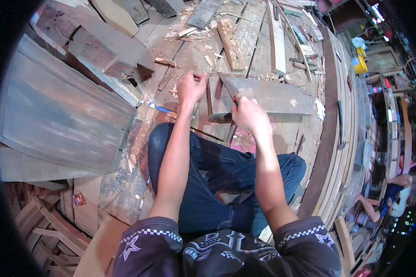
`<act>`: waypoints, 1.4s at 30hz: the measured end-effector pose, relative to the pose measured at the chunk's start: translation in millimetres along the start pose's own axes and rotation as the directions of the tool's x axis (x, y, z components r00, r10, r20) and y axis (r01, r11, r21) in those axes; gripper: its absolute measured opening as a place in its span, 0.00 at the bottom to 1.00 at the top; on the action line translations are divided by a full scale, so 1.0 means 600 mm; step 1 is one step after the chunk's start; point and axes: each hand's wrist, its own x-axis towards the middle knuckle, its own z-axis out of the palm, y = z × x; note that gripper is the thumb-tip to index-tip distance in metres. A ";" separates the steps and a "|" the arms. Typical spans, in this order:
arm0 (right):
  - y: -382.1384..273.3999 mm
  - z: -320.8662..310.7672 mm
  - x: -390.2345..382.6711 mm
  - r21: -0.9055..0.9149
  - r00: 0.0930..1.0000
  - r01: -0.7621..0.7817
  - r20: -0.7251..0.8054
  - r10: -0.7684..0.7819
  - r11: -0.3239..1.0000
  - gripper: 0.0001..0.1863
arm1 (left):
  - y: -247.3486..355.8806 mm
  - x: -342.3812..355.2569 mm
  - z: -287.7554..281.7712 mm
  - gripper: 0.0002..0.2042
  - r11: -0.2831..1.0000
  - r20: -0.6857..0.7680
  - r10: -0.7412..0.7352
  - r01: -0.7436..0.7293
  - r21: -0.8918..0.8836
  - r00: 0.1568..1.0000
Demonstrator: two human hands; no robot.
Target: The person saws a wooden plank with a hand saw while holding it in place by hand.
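My right hand (250, 114) is closed around a thin, dark, blade-like tool (228, 88) that shows a bit of red beside my fingers. The tool slants up and left across the left part of a thick grey wooden board (277, 95). In front of my folded legs, this board lies crosswise on the floor. My left hand (192, 87) is closed, thumb and fingers drawn together, just left of the board's end. Whatever those fingers may hold is hidden. A narrow upright wooden edge (210, 96) stands between my left hand and the board.
Wood chips and offcuts litter the plank floor, among them a chewed-up block (231, 45) and a pale strip (276, 39). Large timbers (97, 51) and a wide panel (60, 111) fill the left. Long planks (326, 124) run along the right; another person (386, 201) sits beyond them.
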 end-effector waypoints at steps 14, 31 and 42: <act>0.029 0.024 0.056 0.089 0.997 0.072 -0.002 -0.073 0.993 0.19 | 0.016 0.000 0.006 0.18 1.000 0.036 0.003 -0.003 -0.017 0.999; -0.006 0.002 0.068 -0.036 0.987 0.155 0.051 -0.153 0.987 0.17 | 0.006 0.000 -0.005 0.18 0.999 -0.004 -0.020 0.020 -0.037 1.000; -0.041 -0.026 0.048 -0.021 0.982 0.103 0.160 -0.099 0.994 0.20 | 0.019 -0.004 -0.020 0.17 0.997 0.004 -0.017 0.017 -0.073 1.000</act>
